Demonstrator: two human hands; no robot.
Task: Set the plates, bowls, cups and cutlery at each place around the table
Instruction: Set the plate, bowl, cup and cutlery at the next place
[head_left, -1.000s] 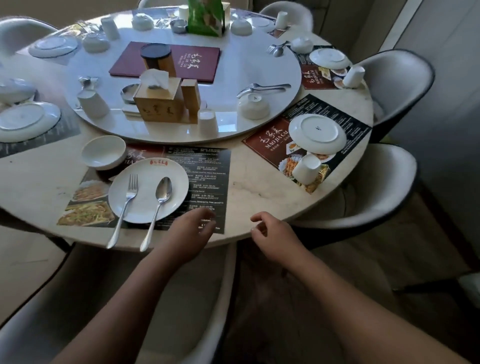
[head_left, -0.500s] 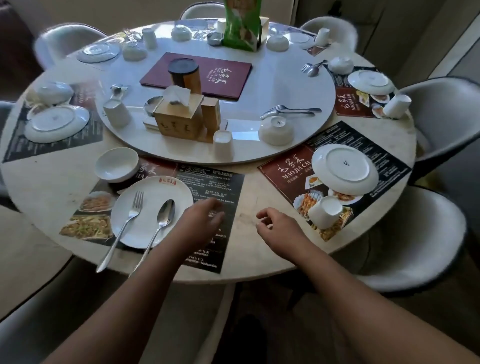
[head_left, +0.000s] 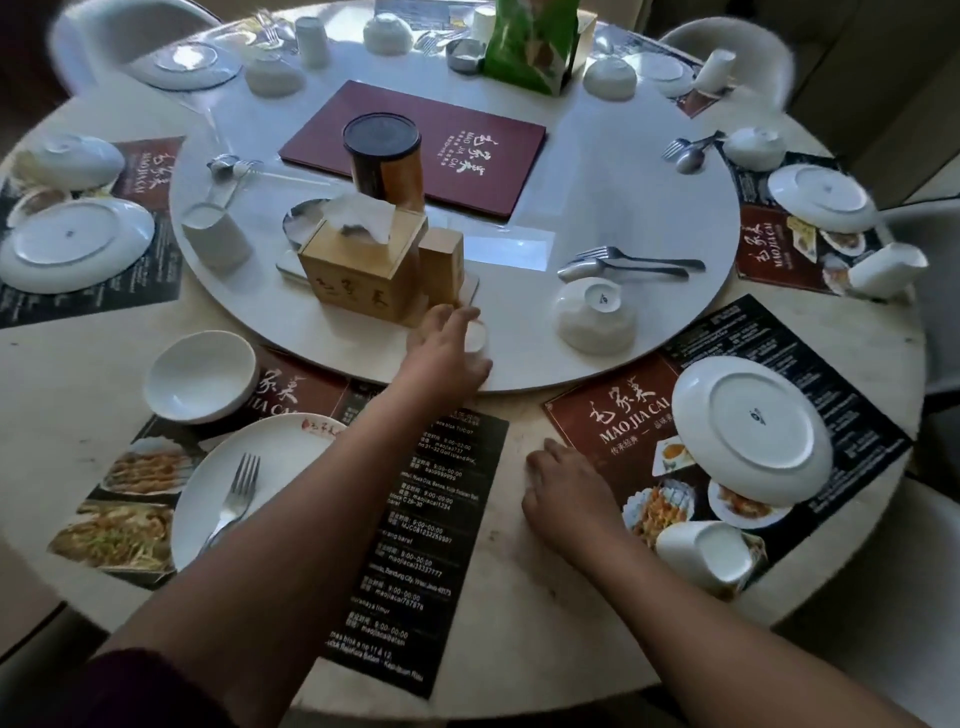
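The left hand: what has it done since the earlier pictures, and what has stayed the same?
The left hand reached forward onto the turntable and now covers the small white cup; whether it has a firm grip cannot be told. The right hand stays low and empty. Nothing else moved.

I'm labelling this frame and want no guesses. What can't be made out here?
Head view only:
Small white cup: mostly covered by the left hand; grip unclear.
Near plate: right half hidden by the left forearm.
Far place settings: blurred, partly cut by the top edge.
Placemat small print: too small to read.
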